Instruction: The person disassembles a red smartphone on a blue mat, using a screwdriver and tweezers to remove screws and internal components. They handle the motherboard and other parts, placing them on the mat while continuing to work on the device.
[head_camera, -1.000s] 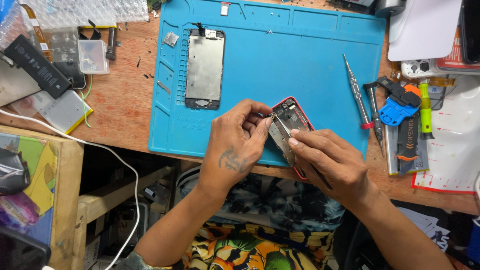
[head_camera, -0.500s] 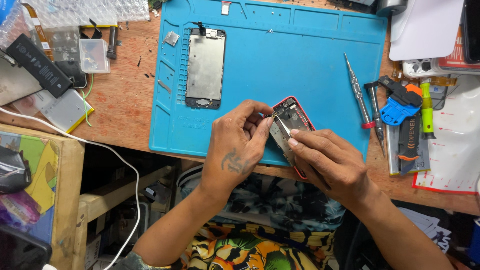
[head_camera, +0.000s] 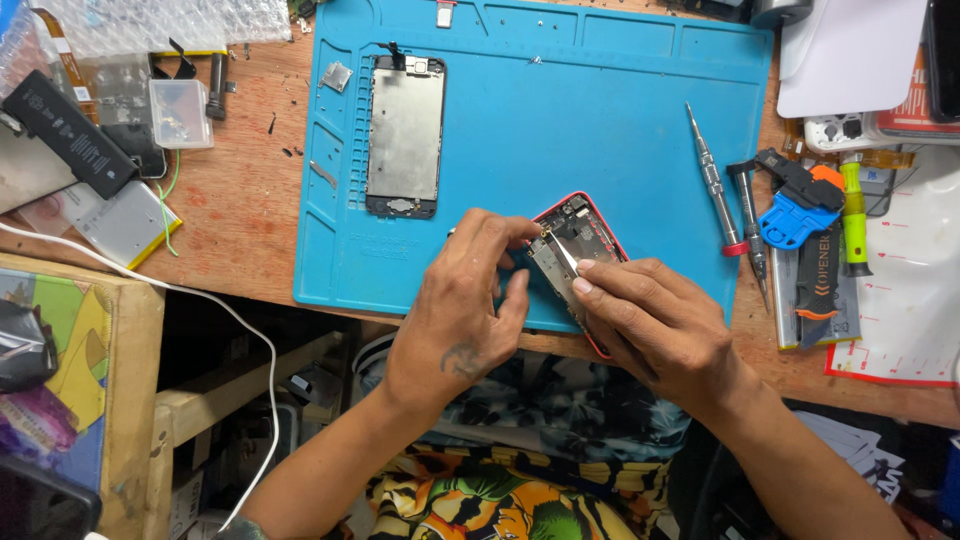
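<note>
Red-cased opened phone (head_camera: 580, 240): at the near edge of the blue mat (head_camera: 600, 110), tilted. Left hand (head_camera: 465, 310) pinches its top corner; right hand (head_camera: 655, 325) grips fine tweezers (head_camera: 562, 253) inside it. Likely light, rigid, with fragile internals; best held by the case edges.
</note>
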